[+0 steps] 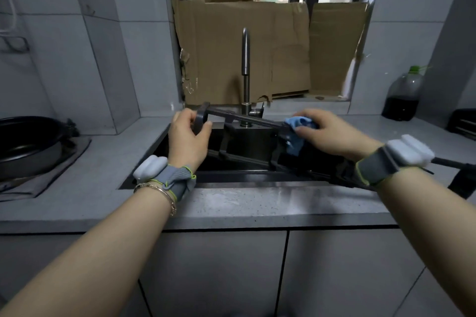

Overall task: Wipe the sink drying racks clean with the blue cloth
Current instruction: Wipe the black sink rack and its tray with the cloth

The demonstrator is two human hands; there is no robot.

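A dark metal drying rack [242, 117] is lifted and tilted above the black sink [231, 175]. My left hand [188, 139] grips the rack's left end, fingers curled round its rounded end piece. My right hand [332, 134] holds the crumpled blue cloth [298, 131] against the rack's right end, fingers wrapped over cloth and bar. Part of the cloth hangs down below the bar. More dark rack parts [309, 159] lie across the sink's right side, partly hidden by my right wrist.
The steel faucet [246, 69] rises right behind the rack. A black pan [25, 144] sits on a grey cloth at the left. A bottle of dark liquid [403, 95] stands at the back right. Cardboard [244, 54] covers the window. A dark object [463, 180] lies at the right edge.
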